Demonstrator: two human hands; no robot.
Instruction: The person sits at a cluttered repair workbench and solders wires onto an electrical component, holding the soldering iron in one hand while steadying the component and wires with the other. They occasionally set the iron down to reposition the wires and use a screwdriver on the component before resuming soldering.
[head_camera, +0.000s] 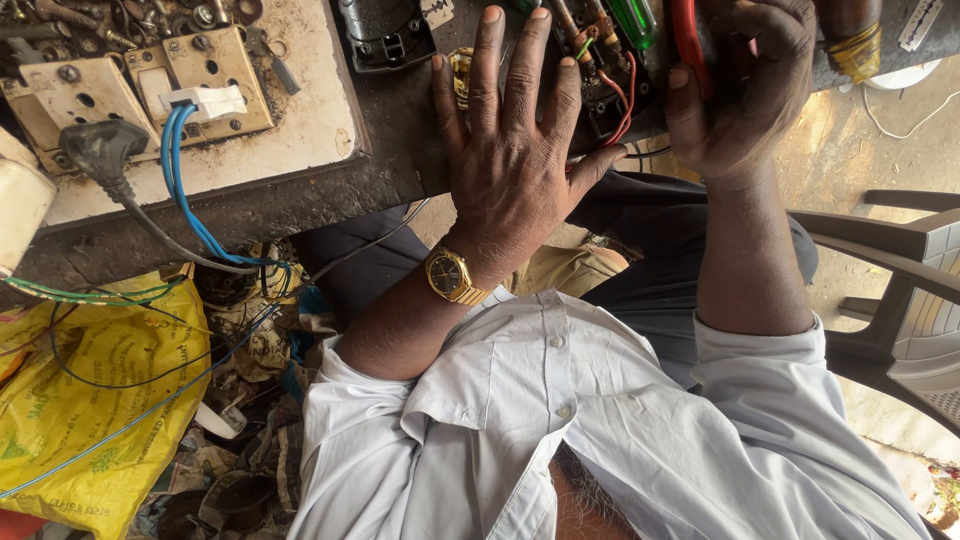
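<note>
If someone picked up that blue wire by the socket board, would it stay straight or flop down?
The blue wire would probably flop: it already bends off the socket board and sags over the bench edge. It looks thin, so likely light. Its white plug might tug free.

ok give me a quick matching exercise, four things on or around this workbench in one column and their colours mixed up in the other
Things:
1. wristwatch
2. cable pair plugged into the socket board
3. plastic bag
4. screwdriver handle

Colours:
A. blue
B. green
C. gold
D. yellow

Pairs: 1-C, 2-A, 3-D, 4-B

The left hand lies flat on the bench; the right hand grips a red-handled tool.
</note>
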